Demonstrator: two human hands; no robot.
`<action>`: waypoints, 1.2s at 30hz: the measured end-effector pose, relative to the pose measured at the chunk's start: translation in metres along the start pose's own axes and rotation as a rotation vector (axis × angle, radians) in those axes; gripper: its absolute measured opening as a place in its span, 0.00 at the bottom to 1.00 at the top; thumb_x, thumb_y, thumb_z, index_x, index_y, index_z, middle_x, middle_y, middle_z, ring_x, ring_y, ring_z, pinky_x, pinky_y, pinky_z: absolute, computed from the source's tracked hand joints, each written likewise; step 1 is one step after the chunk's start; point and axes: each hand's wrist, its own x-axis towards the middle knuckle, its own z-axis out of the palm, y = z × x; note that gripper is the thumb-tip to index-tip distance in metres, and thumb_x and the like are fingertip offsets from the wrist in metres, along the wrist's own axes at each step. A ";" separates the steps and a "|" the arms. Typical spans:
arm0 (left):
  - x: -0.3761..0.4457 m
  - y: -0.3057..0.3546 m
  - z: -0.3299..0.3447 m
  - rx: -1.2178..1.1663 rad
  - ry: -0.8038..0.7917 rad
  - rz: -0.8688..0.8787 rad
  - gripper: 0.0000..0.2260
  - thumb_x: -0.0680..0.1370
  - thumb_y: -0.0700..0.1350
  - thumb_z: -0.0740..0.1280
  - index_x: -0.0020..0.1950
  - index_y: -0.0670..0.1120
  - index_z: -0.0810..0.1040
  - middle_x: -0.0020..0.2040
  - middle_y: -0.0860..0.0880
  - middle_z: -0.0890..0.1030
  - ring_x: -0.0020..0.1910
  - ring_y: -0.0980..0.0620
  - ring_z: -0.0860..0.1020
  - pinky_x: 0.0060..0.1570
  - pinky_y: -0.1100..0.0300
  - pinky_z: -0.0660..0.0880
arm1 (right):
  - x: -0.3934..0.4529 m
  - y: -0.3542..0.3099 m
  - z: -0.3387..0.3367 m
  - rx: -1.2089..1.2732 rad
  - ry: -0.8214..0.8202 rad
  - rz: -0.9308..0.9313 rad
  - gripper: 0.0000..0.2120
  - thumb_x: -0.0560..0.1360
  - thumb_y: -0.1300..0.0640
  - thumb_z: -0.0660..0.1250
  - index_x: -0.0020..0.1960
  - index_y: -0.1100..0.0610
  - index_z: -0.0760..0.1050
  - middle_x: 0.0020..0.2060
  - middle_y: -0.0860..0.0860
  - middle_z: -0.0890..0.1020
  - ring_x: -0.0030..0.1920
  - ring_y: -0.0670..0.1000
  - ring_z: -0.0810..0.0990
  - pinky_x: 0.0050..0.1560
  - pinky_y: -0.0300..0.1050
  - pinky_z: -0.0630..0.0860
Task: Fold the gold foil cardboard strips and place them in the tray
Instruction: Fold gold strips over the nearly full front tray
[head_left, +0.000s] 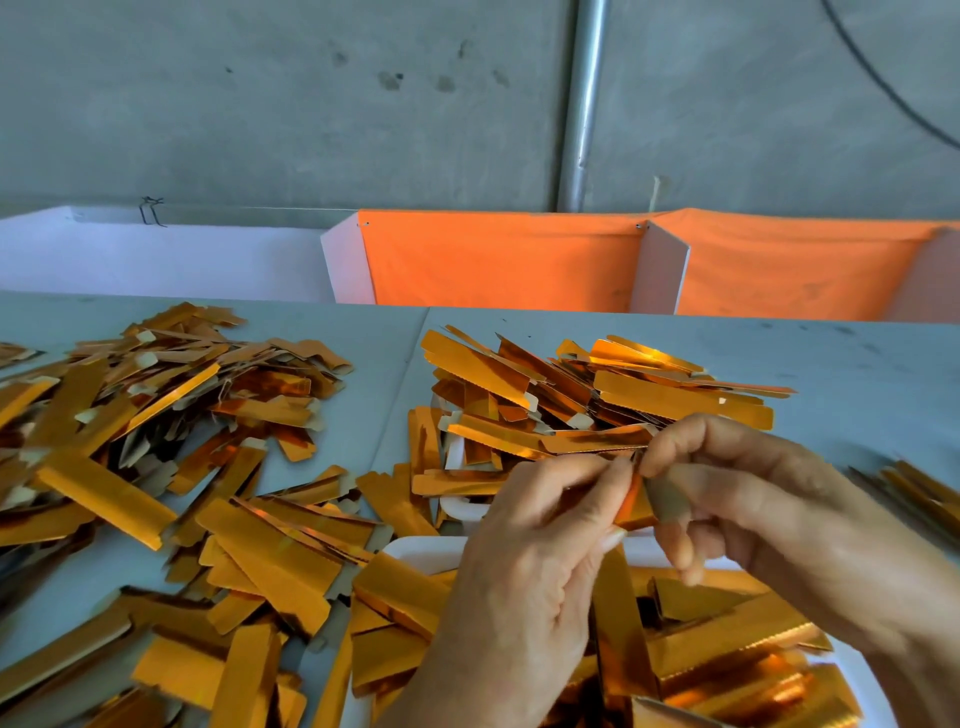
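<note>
Both hands are up over the white tray (415, 551), probably so the finished piece can just drop in. The left hand (524, 582) and right hand (753, 499) both pinch one gold strip (631, 501) between thumb and fingertips, looks like mid-crease. The strip sits right in the pinch, running down from it. Folded strips (727, 639) lie in the tray just below the grip; the loose pile (171, 467) is off to its left.

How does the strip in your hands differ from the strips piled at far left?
The held strip is pinched by both hands, left hand and right hand, above the white tray; the left pile lies loose on the table. The held strip is bent; many of the pile's look flat. Both are gold foil.
</note>
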 end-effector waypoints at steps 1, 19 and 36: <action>0.000 0.000 0.000 -0.008 0.007 0.004 0.19 0.77 0.41 0.62 0.69 0.48 0.72 0.62 0.53 0.73 0.63 0.58 0.71 0.57 0.69 0.72 | 0.000 0.001 -0.002 0.091 -0.025 0.022 0.21 0.65 0.47 0.77 0.50 0.59 0.79 0.32 0.58 0.78 0.30 0.54 0.79 0.32 0.43 0.78; -0.001 0.002 -0.001 0.038 -0.009 0.026 0.18 0.78 0.46 0.62 0.68 0.47 0.73 0.61 0.53 0.75 0.60 0.56 0.74 0.53 0.62 0.77 | 0.005 0.007 -0.004 0.086 -0.017 0.104 0.21 0.58 0.49 0.83 0.44 0.57 0.80 0.30 0.58 0.77 0.26 0.52 0.75 0.29 0.40 0.75; -0.003 0.006 -0.004 -0.101 -0.034 -0.189 0.04 0.77 0.55 0.60 0.51 0.64 0.69 0.59 0.63 0.75 0.59 0.66 0.72 0.54 0.75 0.69 | 0.003 0.003 -0.008 0.175 -0.061 0.142 0.17 0.60 0.56 0.81 0.45 0.58 0.80 0.29 0.58 0.78 0.27 0.52 0.77 0.30 0.40 0.77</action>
